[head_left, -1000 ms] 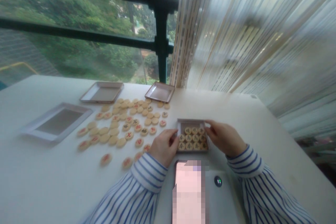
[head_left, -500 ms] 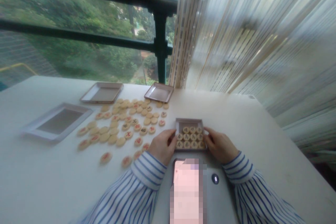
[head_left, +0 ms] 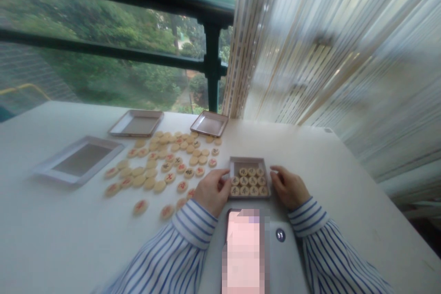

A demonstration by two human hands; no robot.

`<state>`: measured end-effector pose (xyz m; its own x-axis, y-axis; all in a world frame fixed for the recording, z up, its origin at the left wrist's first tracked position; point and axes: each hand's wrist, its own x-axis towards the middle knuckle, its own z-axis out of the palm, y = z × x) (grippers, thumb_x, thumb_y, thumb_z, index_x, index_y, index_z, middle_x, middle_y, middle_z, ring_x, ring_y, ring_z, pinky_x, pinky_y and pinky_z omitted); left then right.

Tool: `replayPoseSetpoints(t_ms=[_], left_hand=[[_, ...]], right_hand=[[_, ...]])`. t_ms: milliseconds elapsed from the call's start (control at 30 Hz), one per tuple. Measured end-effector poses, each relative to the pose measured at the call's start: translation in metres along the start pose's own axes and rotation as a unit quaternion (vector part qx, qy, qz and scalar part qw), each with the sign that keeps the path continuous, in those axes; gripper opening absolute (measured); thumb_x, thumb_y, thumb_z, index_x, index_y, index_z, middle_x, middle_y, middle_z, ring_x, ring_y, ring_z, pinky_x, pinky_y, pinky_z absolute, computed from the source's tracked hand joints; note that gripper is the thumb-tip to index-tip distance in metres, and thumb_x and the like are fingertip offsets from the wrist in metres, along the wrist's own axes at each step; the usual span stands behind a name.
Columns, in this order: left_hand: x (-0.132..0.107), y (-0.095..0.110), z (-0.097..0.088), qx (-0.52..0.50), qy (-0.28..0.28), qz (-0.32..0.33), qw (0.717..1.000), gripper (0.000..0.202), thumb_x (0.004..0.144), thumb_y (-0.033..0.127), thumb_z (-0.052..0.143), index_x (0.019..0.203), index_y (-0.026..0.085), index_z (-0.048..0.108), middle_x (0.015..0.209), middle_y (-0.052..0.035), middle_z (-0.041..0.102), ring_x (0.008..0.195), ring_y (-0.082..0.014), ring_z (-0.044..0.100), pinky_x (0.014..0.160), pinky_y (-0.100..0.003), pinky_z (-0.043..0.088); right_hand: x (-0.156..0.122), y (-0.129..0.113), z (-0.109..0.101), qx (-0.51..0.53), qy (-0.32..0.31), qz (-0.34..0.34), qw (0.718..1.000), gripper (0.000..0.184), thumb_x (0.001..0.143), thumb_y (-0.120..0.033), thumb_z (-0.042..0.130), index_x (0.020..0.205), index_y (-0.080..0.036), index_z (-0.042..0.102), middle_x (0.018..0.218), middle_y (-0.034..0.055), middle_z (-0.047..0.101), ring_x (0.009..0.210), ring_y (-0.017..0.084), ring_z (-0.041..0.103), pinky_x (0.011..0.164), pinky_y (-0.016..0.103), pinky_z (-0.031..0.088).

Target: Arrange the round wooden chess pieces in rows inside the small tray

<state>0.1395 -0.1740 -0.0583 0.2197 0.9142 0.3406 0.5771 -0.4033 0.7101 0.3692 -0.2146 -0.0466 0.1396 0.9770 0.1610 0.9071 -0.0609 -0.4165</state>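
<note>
A small shallow box [head_left: 248,161] holds several round Chinese chess pieces [head_left: 244,181] with black characters, in rows, with bare floor along its far side. My left hand [head_left: 212,190] is at the box's left edge, thumb and fingers closed on its side wall. Just off the right edge is my right hand [head_left: 289,187], loosely curled, fingers a little apart, with a narrow gap to the box. Many loose Chinese chess pieces [head_left: 138,181] lie scattered left of my left hand, some face up with red or black characters, others showing plain wood.
Shallow trays stand beyond the loose pieces: a large one [head_left: 44,172] at left, one [head_left: 119,124] behind, and a small one [head_left: 196,126] nearer the curtain [head_left: 296,46]. A phone [head_left: 243,252] with a blurred screen lies on a grey device [head_left: 285,262] before me.
My right hand has come away from the box's right edge and moved slightly right. The left hand stays at the box. The view has shifted a little.
</note>
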Motion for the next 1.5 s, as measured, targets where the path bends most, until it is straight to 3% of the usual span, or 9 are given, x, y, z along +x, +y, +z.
replayPoseSetpoints(t_ms=[267,600,800,1000,1500], left_hand=[[-0.003,0.002,-0.001,0.000,0.016,0.000,1.000,0.024,0.075,0.027,0.051,0.092,0.014,0.063,0.080,-0.0062,0.067,0.061,-0.0130,0.062,0.056,-0.024,0.052],[-0.005,0.001,0.002,-0.033,0.049,0.025,0.998,0.020,0.075,0.025,0.051,0.087,0.015,0.062,0.081,-0.0057,0.066,0.061,-0.0116,0.061,0.054,-0.022,0.052],[-0.008,0.009,-0.002,-0.054,0.034,0.039,0.997,0.020,0.076,0.027,0.051,0.088,0.015,0.062,0.084,-0.0063,0.066,0.065,-0.0120,0.062,0.057,-0.023,0.053],[-0.014,0.016,-0.011,-0.041,0.026,0.021,0.999,0.021,0.078,0.028,0.050,0.090,0.016,0.062,0.083,-0.0058,0.067,0.066,-0.0132,0.063,0.055,-0.023,0.053],[-0.032,0.015,-0.042,-0.011,0.003,0.061,0.998,0.019,0.078,0.025,0.052,0.092,0.018,0.062,0.080,-0.0039,0.067,0.068,-0.0131,0.062,0.064,-0.025,0.052]], right_hand=[[0.000,0.002,0.005,0.005,-0.003,-0.013,1.000,0.032,0.085,-0.035,0.039,0.105,-0.020,0.059,0.085,0.0043,0.068,0.079,0.017,0.062,0.071,0.026,0.044],[0.003,0.005,0.007,0.005,-0.008,-0.011,1.000,0.031,0.085,-0.035,0.039,0.102,-0.021,0.060,0.083,0.0034,0.069,0.075,0.016,0.062,0.067,0.026,0.043],[-0.002,-0.002,0.003,0.008,0.009,-0.011,1.000,0.031,0.086,-0.035,0.038,0.102,-0.021,0.061,0.082,0.0034,0.068,0.074,0.016,0.062,0.068,0.025,0.043],[-0.004,-0.005,0.001,0.016,0.014,-0.013,1.000,0.032,0.087,-0.036,0.037,0.103,-0.021,0.060,0.079,0.0036,0.068,0.073,0.016,0.062,0.068,0.026,0.044],[0.003,0.006,0.009,0.061,0.042,-0.043,0.996,0.031,0.083,-0.036,0.039,0.092,-0.019,0.064,0.081,0.0045,0.069,0.072,0.016,0.062,0.066,0.026,0.045]])
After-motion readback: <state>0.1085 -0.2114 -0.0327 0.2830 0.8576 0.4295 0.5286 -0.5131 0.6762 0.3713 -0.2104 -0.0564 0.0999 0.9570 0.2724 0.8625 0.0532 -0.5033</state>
